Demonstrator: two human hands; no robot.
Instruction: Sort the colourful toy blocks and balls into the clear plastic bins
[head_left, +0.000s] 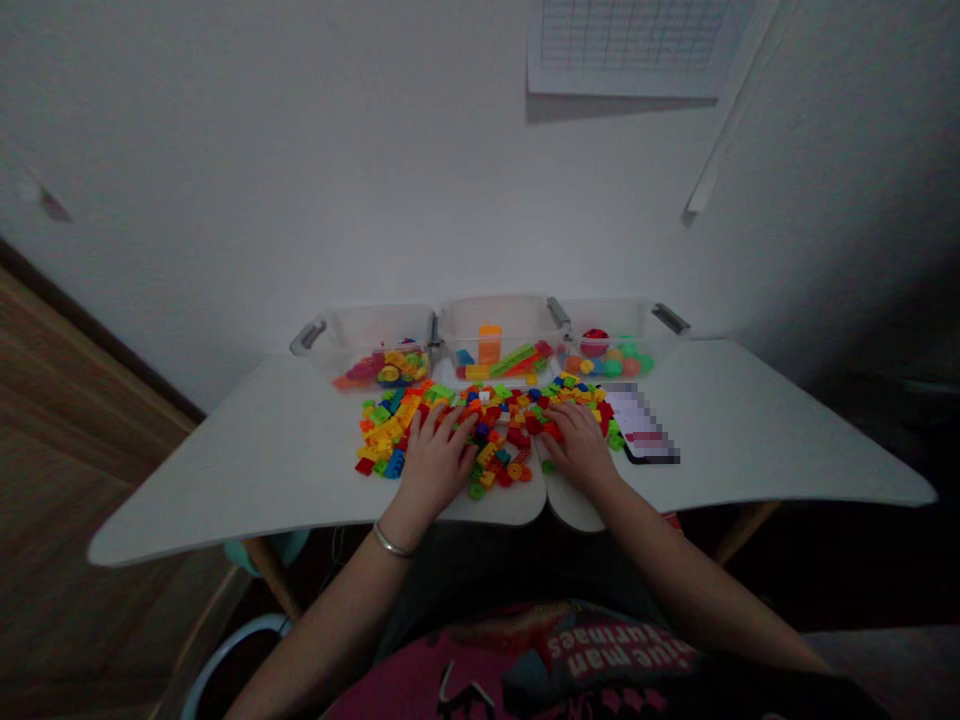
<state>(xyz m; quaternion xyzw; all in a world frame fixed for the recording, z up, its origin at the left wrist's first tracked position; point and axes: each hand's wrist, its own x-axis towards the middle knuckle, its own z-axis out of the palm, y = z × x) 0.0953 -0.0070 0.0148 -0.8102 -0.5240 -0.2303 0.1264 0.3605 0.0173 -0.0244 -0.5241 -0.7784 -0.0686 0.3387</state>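
A wide heap of colourful toy building blocks (491, 455) lies on the white tabletop (247, 460). My left hand (436, 455), with a bangle on its wrist, rests over the left part of the heap, fingers spread across orange and red blocks. On the heap's right side, my right hand (577, 442) touches red blocks with its fingers apart. Neither hand visibly grips a block; what lies beneath the palms is hidden. Between the hands are red, yellow, green and blue pieces, some of them small wheels.
Behind the heap stand three clear plastic bins: the left bin (352, 325) and middle bin (459, 318) hold assorted toy pieces, the right bin (626, 315) holds coloured balls. A phone (641, 425) lies right of the heap. The table's front edge is near my body.
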